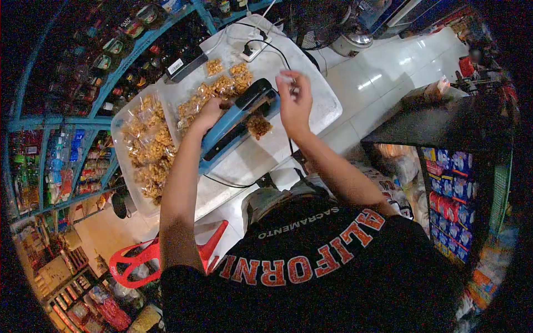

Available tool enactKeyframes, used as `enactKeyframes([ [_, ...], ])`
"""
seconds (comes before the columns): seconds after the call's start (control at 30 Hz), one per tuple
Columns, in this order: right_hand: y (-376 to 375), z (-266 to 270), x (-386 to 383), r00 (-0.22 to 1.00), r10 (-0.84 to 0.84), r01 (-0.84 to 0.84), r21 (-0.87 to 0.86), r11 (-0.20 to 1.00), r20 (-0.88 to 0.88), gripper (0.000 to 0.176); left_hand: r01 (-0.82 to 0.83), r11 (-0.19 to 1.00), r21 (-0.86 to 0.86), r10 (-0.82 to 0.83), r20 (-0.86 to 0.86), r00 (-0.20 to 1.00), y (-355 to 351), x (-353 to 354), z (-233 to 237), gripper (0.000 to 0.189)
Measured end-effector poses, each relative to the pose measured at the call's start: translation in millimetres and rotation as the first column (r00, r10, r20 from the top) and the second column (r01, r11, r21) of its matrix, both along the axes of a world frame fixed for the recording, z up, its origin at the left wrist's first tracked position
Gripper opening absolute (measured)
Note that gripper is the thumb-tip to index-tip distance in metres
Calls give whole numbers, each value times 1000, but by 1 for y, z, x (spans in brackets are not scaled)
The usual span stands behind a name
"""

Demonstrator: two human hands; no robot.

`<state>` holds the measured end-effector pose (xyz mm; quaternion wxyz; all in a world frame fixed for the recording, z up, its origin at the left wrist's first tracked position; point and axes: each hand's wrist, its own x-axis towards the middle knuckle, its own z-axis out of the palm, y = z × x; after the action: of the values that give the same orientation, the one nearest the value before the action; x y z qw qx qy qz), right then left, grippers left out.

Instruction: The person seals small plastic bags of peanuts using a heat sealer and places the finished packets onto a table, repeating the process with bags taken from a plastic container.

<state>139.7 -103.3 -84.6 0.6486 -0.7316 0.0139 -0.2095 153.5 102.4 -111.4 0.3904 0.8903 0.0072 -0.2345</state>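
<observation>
On the white table (316,111) stands a blue and black sealing machine (239,114), tilted diagonally across the view. My left hand (210,114) is at its left side, beside several clear packets of brown snacks (222,86); its fingertips are partly hidden. On the other side of the machine, my right hand (296,100) is raised with fingers bent around something pale and blurred that I cannot make out. A small packet of darker snacks (259,127) lies against the machine's near side, below my right hand.
A clear plastic tub (129,166) full of snack packets sits at the table's left. A dark box (186,67) and a power strip (256,48) with cables lie toward the far edge. A red plastic chair (133,266) stands below left; shelves of bottles line the left.
</observation>
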Motion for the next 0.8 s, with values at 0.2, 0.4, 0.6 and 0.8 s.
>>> enactKeyframes([
  [0.2,24,49,37,992,119,-94,-417,904,34,52,-96,991,90,99,-27,995,-14,-9,30,30],
  [0.4,34,20,38,938,97,-310,-679,666,-332,51,-72,993,96,84,-126,988,5,5,-12,34],
  [0.6,31,-9,43,915,56,-329,-659,676,-400,36,-117,992,42,114,56,992,-2,-3,-13,23],
  [0.8,31,-18,41,920,-21,-280,-695,663,-391,35,19,999,40,-12,-153,988,1,7,-13,23],
])
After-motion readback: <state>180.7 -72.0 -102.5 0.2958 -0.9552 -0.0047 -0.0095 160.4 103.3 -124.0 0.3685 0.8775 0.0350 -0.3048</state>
